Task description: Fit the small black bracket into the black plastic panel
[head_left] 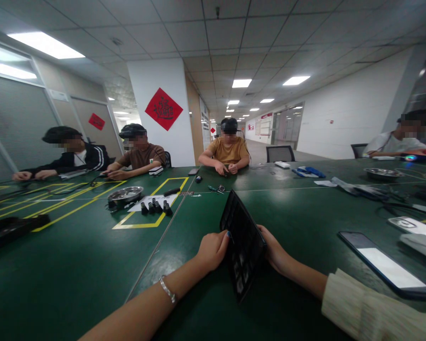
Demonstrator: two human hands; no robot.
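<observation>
A thin black compartmented tray point(246, 237) is held up on edge and tilted, a grid of small recesses showing on its face. My right hand point(275, 251) grips its right edge, with the fingers partly hidden behind it. At the tray's left side my left hand point(213, 251) is closed, thumb and fingers pinched against the recessed face. A small blue spot point(228, 234) shows at those fingertips; I cannot make out what it belongs to. The tray's back is out of sight.
A phone point(385, 265) with a lit screen lies on the green table point(184, 308) at right. Several black nozzle-like parts point(156, 207) and a metal bowl point(126, 194) stand ahead left. A co-worker point(227, 151) sits opposite; others sit left and right.
</observation>
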